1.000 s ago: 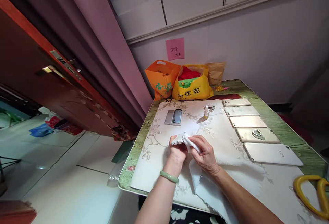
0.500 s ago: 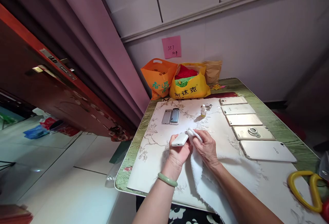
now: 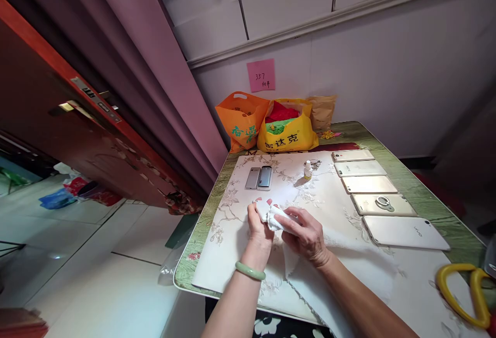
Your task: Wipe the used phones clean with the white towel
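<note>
My left hand, with a green bangle at the wrist, grips a white phone above the table mat. Part of the phone is covered by a white cloth, pinched in my right hand and pressed against it. The cloth's loose end hangs down over the table's front edge. Beyond my hands lie a silver phone and a darker-faced phone, side by side. To their right stands a small spray bottle.
Several phones lie in a column at the right, the nearest a white phone. Yellow-handled scissors rest at the right front. An orange bag, a yellow bag and a brown paper pouch stand along the wall.
The phone has turned in my left hand, so its broad face with red marks now shows. My right hand has brought the cloth from the phone's far edge onto its near right part.
</note>
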Tool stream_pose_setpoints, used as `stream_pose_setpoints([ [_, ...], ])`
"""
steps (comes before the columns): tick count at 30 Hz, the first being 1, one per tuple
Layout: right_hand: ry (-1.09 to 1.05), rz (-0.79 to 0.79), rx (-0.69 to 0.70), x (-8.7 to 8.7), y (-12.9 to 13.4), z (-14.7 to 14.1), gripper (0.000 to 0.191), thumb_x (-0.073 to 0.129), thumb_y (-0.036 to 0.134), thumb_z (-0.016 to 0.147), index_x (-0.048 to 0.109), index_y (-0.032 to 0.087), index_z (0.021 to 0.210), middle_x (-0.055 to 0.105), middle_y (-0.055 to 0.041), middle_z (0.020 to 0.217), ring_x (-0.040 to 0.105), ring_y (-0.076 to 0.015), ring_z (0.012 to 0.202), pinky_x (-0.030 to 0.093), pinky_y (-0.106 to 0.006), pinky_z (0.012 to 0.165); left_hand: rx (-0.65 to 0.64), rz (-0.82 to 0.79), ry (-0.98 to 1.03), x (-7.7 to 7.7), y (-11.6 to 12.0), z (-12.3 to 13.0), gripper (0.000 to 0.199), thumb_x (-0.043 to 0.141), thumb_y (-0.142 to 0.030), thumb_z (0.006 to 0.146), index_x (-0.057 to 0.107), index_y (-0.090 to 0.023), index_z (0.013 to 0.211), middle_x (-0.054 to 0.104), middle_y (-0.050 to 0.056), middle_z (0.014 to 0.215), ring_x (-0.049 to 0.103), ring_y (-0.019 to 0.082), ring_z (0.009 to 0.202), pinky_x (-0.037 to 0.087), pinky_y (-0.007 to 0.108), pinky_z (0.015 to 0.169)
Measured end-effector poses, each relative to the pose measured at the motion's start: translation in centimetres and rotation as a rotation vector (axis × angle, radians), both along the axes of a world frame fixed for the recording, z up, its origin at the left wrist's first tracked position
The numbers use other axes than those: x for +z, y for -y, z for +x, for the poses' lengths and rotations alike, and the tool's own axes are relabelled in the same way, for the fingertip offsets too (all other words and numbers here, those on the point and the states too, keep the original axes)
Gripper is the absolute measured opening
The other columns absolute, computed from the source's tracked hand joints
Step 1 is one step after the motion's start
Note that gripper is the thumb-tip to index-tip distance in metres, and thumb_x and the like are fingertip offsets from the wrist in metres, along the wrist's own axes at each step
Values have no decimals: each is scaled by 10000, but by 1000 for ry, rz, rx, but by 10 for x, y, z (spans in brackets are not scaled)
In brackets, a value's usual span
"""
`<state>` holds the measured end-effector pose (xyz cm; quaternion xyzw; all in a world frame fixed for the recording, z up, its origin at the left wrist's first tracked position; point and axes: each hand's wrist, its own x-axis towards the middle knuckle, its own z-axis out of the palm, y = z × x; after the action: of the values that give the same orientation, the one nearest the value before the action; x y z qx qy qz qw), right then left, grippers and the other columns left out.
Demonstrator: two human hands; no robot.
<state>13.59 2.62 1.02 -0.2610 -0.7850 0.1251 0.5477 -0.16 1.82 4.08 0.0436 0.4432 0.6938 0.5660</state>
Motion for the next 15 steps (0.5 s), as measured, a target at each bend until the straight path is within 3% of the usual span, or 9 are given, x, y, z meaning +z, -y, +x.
stream_pose_setpoints([
  [3, -147, -167, -32, 2, -10, 4, 384, 573, 159, 799, 743, 279, 1122, 662, -78, 1043, 673, -220, 904, 585, -340, 767, 92, 27, 96, 7, 0, -4, 165, 569, -293, 835, 625, -179, 940, 724, 97, 903, 695, 214, 824, 564, 314, 717],
  [7, -366, -305, -96, 5, -14, 4, 398, 546, 143, 796, 690, 252, 1151, 667, -67, 1037, 661, -232, 961, 573, -385, 848, -10, 46, 193, 12, 4, -6, 213, 598, -247, 825, 658, -129, 992, 737, 161, 1034, 707, 278, 983, 586, 392, 802],
  [12, -15, -163, 119, -3, -5, -2, 450, 592, 150, 788, 694, 285, 1205, 656, -76, 1139, 657, -235, 1009, 578, -363, 856, -84, -24, 216, 3, 8, 2, 236, 595, -270, 879, 694, -90, 996, 754, 113, 869, 707, 193, 753, 584, 304, 746],
  [15, 100, -128, 21, -8, -6, -3, 431, 605, 158, 808, 715, 312, 1195, 663, -70, 1149, 651, -237, 1007, 570, -357, 856, -138, -33, 216, -4, 11, 9, 218, 615, -284, 887, 700, -100, 969, 754, 94, 845, 707, 182, 741, 578, 280, 718],
])
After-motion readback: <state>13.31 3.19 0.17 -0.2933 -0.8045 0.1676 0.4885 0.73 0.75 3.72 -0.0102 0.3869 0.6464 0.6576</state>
